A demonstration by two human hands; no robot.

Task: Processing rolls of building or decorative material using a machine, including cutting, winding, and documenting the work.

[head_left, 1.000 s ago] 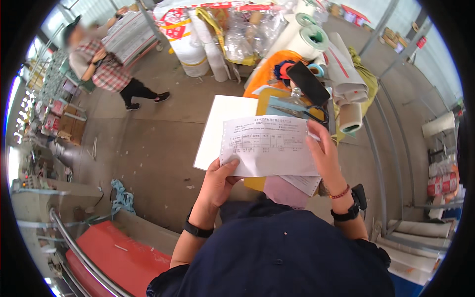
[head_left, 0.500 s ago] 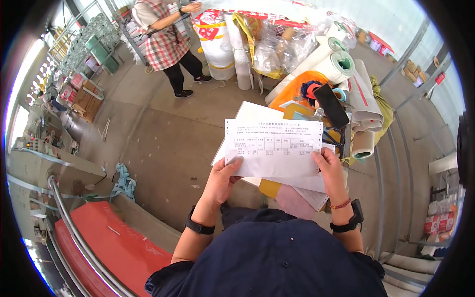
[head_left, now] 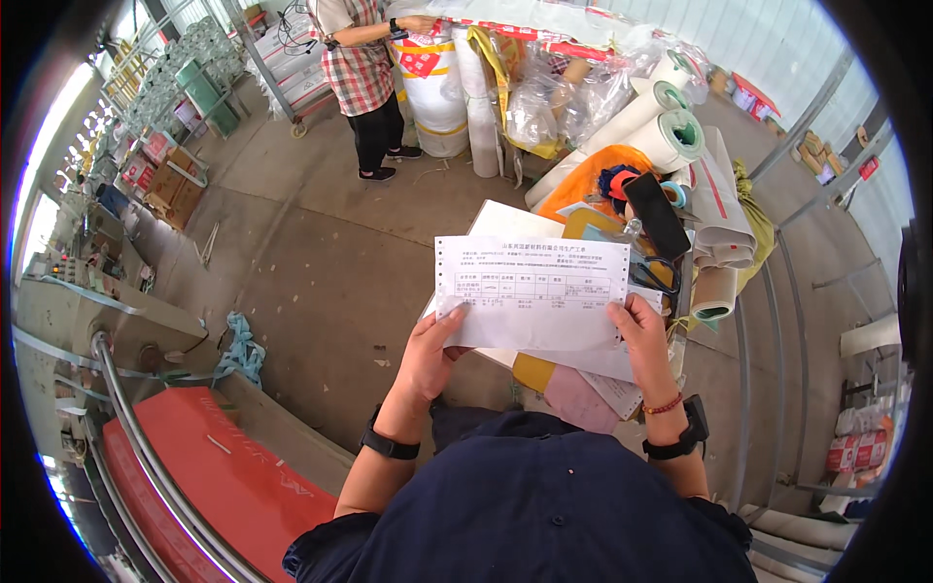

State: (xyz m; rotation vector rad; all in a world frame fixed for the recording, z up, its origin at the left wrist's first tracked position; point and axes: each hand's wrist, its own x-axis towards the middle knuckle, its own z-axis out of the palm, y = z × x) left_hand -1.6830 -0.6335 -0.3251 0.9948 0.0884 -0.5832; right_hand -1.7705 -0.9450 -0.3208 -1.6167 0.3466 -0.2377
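Note:
A white printed form with punched side edges and a small table on it is stretched between my two hands. My left hand pinches its lower left corner, thumb on top. On the other side, my right hand grips the lower right edge in the same way. Behind and below the form lie more papers, among them a pink sheet and a white sheet. Just beyond my right hand are black-handled scissors and a black phone. My fingers under the form are hidden.
White rolls and an orange bag lie past the papers. A person in a checked shirt stands at the far table beside a wrapped white bundle. A metal rail and red panel are at lower left.
The form has shifted slightly left and is still held in both hands. The far person appears further right in view, with an arm stretched over the table.

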